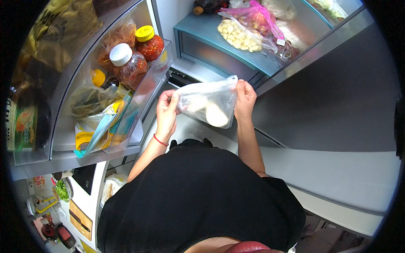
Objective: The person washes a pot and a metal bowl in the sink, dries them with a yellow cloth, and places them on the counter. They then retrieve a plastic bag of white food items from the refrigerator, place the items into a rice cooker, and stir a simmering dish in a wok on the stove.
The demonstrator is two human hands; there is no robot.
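A clear plastic bag [204,101] with pale, rounded pieces of food in it is stretched between my two hands, in front of the open fridge. My left hand [167,109] pinches its left edge between thumb and fingers; a red cord circles that wrist. The upper right corner of the bag is gripped by my right hand [245,98]. One pale piece [216,115] lies low in the bag, and another sits to its left. Whether the bag's top is sealed, I cannot tell.
The open fridge door [139,148] at left holds jars [150,47], bags and a yellow-and-white pouch. On the glass shelf [196,30] lie peeled garlic cloves [235,35] and a pink bag [264,14]. A counter with a knife [79,220] on a cutting board [87,216] is lower left.
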